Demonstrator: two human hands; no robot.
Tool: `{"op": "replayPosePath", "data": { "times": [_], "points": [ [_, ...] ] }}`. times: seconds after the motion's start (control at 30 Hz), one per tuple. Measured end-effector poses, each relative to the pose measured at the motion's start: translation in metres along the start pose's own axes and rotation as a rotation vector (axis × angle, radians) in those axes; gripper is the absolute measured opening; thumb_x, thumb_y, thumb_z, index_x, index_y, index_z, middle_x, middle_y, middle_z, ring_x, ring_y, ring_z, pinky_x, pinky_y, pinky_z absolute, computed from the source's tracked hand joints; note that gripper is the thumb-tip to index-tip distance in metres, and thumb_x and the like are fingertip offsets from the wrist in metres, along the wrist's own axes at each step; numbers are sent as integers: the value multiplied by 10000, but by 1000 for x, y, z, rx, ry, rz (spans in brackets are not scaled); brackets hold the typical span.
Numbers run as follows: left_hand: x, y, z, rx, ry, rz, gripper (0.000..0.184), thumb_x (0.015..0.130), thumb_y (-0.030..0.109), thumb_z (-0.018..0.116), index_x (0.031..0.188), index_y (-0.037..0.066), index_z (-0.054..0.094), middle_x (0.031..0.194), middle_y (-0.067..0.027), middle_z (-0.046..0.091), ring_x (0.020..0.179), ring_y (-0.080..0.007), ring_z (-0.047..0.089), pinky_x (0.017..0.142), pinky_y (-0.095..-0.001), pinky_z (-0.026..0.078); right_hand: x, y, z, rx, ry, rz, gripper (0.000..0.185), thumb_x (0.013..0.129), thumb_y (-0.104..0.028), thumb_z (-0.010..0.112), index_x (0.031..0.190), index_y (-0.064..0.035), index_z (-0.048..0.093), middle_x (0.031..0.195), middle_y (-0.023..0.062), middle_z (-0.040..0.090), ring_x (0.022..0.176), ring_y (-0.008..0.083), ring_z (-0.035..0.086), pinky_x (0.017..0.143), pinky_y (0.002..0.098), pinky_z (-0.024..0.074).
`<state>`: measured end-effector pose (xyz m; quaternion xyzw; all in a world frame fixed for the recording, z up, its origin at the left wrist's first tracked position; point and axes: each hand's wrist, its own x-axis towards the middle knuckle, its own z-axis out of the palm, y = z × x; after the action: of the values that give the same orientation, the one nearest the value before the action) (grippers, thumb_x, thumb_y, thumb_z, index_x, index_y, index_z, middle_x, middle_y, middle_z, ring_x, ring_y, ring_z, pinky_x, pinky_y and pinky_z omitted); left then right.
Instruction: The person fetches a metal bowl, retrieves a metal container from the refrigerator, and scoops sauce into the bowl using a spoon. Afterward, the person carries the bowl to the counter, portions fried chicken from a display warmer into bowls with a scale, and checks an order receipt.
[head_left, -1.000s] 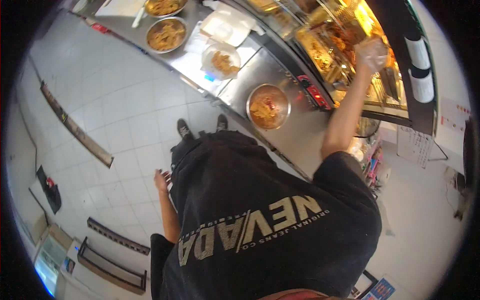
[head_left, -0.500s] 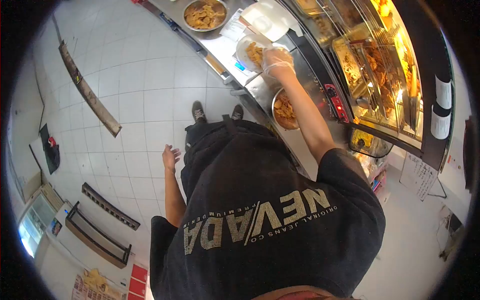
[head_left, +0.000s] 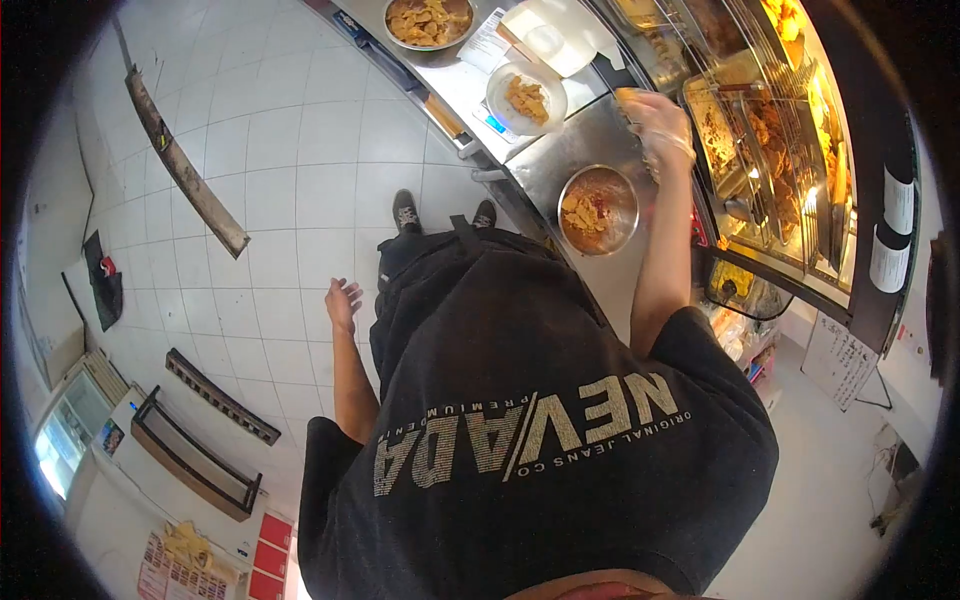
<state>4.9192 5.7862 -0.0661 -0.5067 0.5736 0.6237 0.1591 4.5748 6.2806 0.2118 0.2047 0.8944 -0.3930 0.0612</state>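
Observation:
My right hand (head_left: 662, 132), in a clear plastic glove, is at the counter's far side beside the lit display case. Its fingers point left; an orange-brown tint shows at the fingertips, and I cannot make out whether anything is held. Nearest to it is a steel bowl (head_left: 627, 234) with pieces of brown food (head_left: 585, 212) and reddish residue. A pale bowl (head_left: 549, 88) with strips of food (head_left: 526, 100) sits on what looks like a scale with a blue display (head_left: 491, 121). My left hand (head_left: 343, 303) hangs over the floor, holding nothing, its fingers apart and loosely bent.
Another steel bowl (head_left: 467, 36) full of brown food pieces stands at the counter's far end, by a paper sheet (head_left: 486, 42) and a white container (head_left: 552, 40). The glass display case (head_left: 790, 130) with metal racks borders the counter. White floor tiles (head_left: 270, 190) lie to the left.
My right hand has moved from over the pale bowl rightward to beside the display case, uncovering that bowl and the nearer steel bowl. My left hand stays at my side. The view has shifted slightly.

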Motion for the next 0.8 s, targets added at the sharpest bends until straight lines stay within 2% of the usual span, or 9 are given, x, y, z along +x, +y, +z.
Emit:
{"op": "replayPosePath", "data": {
  "times": [0.03,0.07,0.17,0.27,0.33,0.47,0.67,0.73,0.8],
  "points": [
    [1,8,6,-3,-19,12,632,998,499,334,1308,-35,468,1037,-145,650,872,-225,639,713,-345,492,4,24,-15,338,46,-48,216,830,-184,720,1003,-59,688,945,47,686,815,125,625,704,278,517],
    [3,19,14,6,-40,34,627,996,501,340,1301,-30,475,1032,-139,651,868,-217,636,710,-339,490,2,35,-38,496,96,-98,166,837,-151,705,984,-76,687,947,46,682,835,127,621,724,284,509],
    [12,66,43,28,-102,118,606,992,501,360,1279,-15,496,1015,-123,655,856,-194,629,701,-322,482,-18,16,-106,697,524,-263,188,849,-73,669,1035,-56,682,1042,61,683,917,164,634,840,290,493],
    [17,114,84,59,-185,227,566,990,481,381,1254,0,520,996,-114,658,847,-174,624,696,-310,475,-10,4,-174,909,802,-394,211,837,-42,699,1001,84,660,968,148,676,882,221,654,721,232,556],
    [14,147,114,93,-247,288,542,991,462,385,1243,4,531,985,-111,660,840,-167,623,694,-303,473,0,-5,-197,930,1060,-249,84,799,20,705,865,57,669,919,135,682,824,201,656,700,266,575],
    [1,191,159,157,-328,389,526,991,445,386,1237,7,540,969,-112,664,826,-162,625,683,-295,472,61,47,-253,1090,1051,-249,99,788,18,695,861,72,654,942,146,672,817,215,657,696,276,571],
    [0,171,150,200,-339,383,541,989,459,386,1249,9,538,975,-116,667,844,-177,635,700,-309,482,89,62,-279,857,1155,-114,175,802,-112,671,865,50,654,900,123,680,719,221,646,605,299,541],
    [4,147,131,187,-309,327,546,988,466,391,1247,9,539,972,-113,667,844,-177,636,697,-308,482,88,55,-278,546,1210,2,207,807,-156,663,866,43,654,886,115,683,687,223,643,575,307,531],
    [6,119,107,128,-275,270,538,982,464,407,1230,8,545,935,-98,664,810,-159,632,656,-292,471,64,28,-252,-8,1270,169,241,811,-199,655,868,36,655,872,108,686,654,225,639,545,314,520]
  ]
}}
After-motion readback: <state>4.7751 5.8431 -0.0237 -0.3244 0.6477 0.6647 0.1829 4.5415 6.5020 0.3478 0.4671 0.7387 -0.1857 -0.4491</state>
